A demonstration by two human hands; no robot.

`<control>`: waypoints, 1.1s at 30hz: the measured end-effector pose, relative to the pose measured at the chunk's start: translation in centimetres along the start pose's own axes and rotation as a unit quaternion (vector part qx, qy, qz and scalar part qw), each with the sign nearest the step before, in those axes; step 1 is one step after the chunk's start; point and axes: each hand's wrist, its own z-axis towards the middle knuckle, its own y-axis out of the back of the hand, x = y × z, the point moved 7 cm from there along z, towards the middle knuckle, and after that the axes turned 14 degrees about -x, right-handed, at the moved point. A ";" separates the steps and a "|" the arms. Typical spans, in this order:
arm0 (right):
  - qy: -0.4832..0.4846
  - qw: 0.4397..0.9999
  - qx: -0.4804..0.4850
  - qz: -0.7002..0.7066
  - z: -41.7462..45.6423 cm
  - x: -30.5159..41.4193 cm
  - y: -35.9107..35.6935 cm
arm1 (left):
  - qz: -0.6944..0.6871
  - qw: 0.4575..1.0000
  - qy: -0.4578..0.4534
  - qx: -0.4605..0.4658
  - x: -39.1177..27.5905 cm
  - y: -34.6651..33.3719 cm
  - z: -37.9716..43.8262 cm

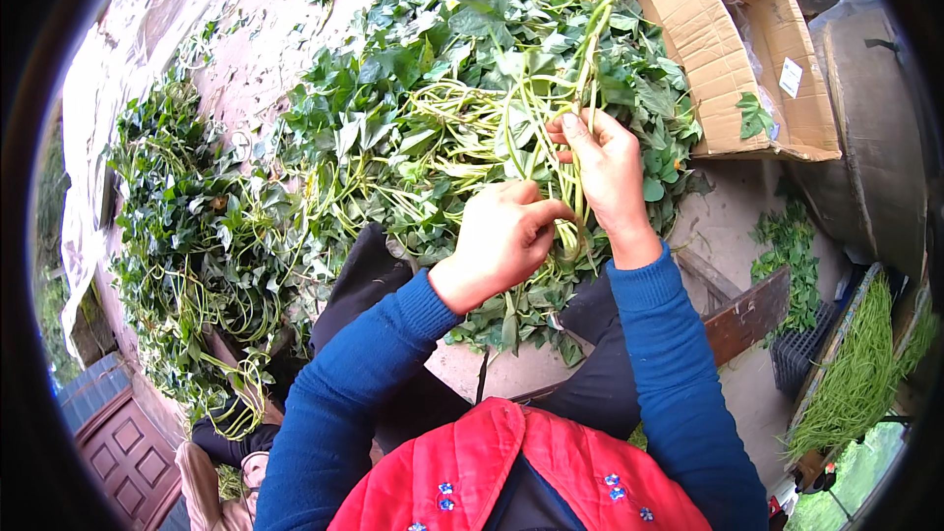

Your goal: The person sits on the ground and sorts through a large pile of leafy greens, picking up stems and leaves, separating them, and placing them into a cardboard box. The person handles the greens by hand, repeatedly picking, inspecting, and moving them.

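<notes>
Long green leafy vine stems (pixel 590 74) run up from between my hands. My right hand (pixel 601 158) grips them, thumb and fingers pinched together. Lower and to the left, my left hand (pixel 509 236) is curled with its index finger and thumb around the stems' lower part; its palm side is hidden. Behind both hands spreads a large heap of cut vines with lobed leaves (pixel 383 81). A bunch of bare, pale green stalks (pixel 450 107) lies on that heap, left of my right hand.
An opened cardboard box (pixel 708 66) stands at the upper right. Another vine pile (pixel 177 221) lies left, near a seated person's arm (pixel 198 483). At the right are a wooden board (pixel 748 313), a dark plastic crate (pixel 804 350) and thin green stalks (pixel 848 376).
</notes>
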 end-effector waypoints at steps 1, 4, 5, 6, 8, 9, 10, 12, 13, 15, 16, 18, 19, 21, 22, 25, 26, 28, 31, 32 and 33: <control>0.000 1.000 -0.002 0.004 0.0 0.1 0.0 | 0.011 1.000 -0.015 0.003 0.0 0.0 0.2; -0.004 1.000 -0.007 0.008 0.6 0.8 0.6 | 0.007 0.998 -0.008 -0.059 1.0 1.3 1.0; -0.011 1.000 -0.002 -0.013 0.8 1.1 0.9 | -0.003 0.996 0.002 -0.091 1.4 2.1 1.5; -0.007 0.999 0.001 -0.035 1.0 1.2 1.3 | -0.025 0.990 0.006 -0.138 2.0 3.5 2.0; 0.005 0.996 0.009 -0.088 1.3 1.3 2.1 | -0.045 0.973 0.038 -0.221 2.6 6.0 3.0; 0.035 0.993 0.015 -0.111 1.4 1.2 2.4 | -0.040 0.968 0.058 -0.242 3.1 6.8 3.1; 0.045 0.992 0.022 -0.120 1.3 1.2 2.1 | -0.008 0.970 0.028 -0.243 2.7 7.3 3.2; 0.068 0.989 0.030 -0.126 1.0 1.5 1.6 | 0.025 0.966 -0.062 -0.249 1.9 7.2 3.5; 0.078 0.989 0.034 -0.123 0.6 1.7 1.2 | 0.055 0.964 -0.106 -0.237 1.5 6.8 3.5; 0.067 0.990 0.052 -0.116 0.3 2.0 0.6 | 0.087 0.967 -0.101 -0.216 1.5 6.2 3.5; 0.071 0.990 0.063 -0.102 0.3 2.1 0.6 | 0.105 0.969 -0.084 -0.207 2.1 6.2 3.6; 0.046 0.993 0.082 -0.072 0.0 2.1 0.5 | 0.143 0.960 -0.064 -0.231 3.6 6.4 3.7; 0.020 0.995 0.081 -0.048 0.2 2.1 0.6 | 0.154 0.952 -0.063 -0.256 3.7 7.0 3.9; 0.049 0.993 0.103 -0.021 0.2 1.6 0.7 | 0.123 0.945 -0.094 -0.287 3.0 7.8 4.1; 0.081 0.989 0.113 -0.044 0.1 1.9 0.4 | 0.130 0.947 -0.114 -0.272 2.3 7.9 4.3; 0.108 0.980 0.156 -0.058 -0.8 1.9 -0.7 | 0.162 0.963 -0.125 -0.176 2.1 5.5 4.4; 0.127 0.974 0.167 -0.083 -1.0 2.0 -1.0 | 0.184 0.969 -0.115 -0.122 2.8 4.5 4.1; 0.102 0.977 0.166 -0.086 -1.1 1.7 -1.3 | 0.212 0.971 -0.102 -0.026 3.9 2.8 3.7; 0.061 0.989 0.136 -0.022 -0.5 1.2 -0.9 | 0.201 0.976 -0.081 -0.007 4.3 2.9 3.5; 0.053 0.991 0.118 -0.011 -0.3 1.2 -0.8 | 0.202 0.973 -0.094 -0.063 4.2 3.8 3.8; 0.045 0.994 0.100 0.000 -0.1 1.3 -0.7 | 0.204 0.970 -0.086 -0.103 4.2 4.6 3.9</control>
